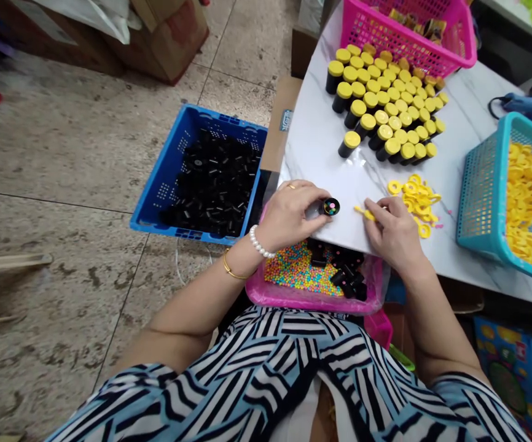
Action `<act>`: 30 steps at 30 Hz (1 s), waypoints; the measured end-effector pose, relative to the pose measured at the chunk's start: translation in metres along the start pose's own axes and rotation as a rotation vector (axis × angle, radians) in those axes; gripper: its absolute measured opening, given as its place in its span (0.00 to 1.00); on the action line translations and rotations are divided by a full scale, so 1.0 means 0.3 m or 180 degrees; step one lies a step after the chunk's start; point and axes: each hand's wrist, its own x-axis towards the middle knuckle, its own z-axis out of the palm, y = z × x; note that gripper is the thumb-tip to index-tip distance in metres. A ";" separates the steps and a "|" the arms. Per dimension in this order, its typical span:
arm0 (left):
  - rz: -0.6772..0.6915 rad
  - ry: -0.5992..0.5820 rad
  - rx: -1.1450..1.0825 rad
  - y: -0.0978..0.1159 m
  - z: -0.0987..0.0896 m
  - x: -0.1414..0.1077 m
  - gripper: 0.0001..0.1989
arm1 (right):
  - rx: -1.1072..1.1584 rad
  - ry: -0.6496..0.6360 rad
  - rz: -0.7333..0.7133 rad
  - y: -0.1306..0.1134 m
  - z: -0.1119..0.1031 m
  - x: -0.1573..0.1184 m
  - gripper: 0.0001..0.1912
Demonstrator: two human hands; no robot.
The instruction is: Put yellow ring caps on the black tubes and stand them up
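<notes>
My left hand (293,212) is closed around a small black container (330,206), whose open mouth shows coloured beads inside. To its right, over the white table (340,236), my right hand (395,230) pinches a small yellow piece (366,213) between thumb and fingers. Just beyond the right hand lies a loose pile of yellow ring-shaped pieces (414,195). Below both hands, a pink tray (312,300) holds many coloured beads (300,270) and several black containers (351,279). Further back stand many black containers with yellow caps (351,142), upright and close together.
A blue crate (183,232) of black parts sits on the floor at the left. On the table are a teal basket (482,190) of yellow pieces at the right and a pink basket (408,46) at the back. Cardboard boxes (169,43) stand at the upper left.
</notes>
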 end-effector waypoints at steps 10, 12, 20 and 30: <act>0.0015 0.0049 0.0010 0.002 0.002 0.001 0.15 | 0.0800 -0.1204 -0.0624 0.008 -0.151 0.055 0.28; 0.0039 0.0078 -0.0013 0.000 0.001 -0.001 0.14 | 0.0744 -0.1335 -0.0596 -0.020 -0.120 0.058 0.23; 0.0157 -0.0043 -0.0136 0.001 -0.014 -0.002 0.13 | 0.1174 -0.1676 0.0122 -0.035 -0.094 0.066 0.09; 0.0051 -0.0096 0.0164 0.004 0.004 0.008 0.14 | 0.4051 -0.0886 0.1475 -0.083 0.051 0.162 0.14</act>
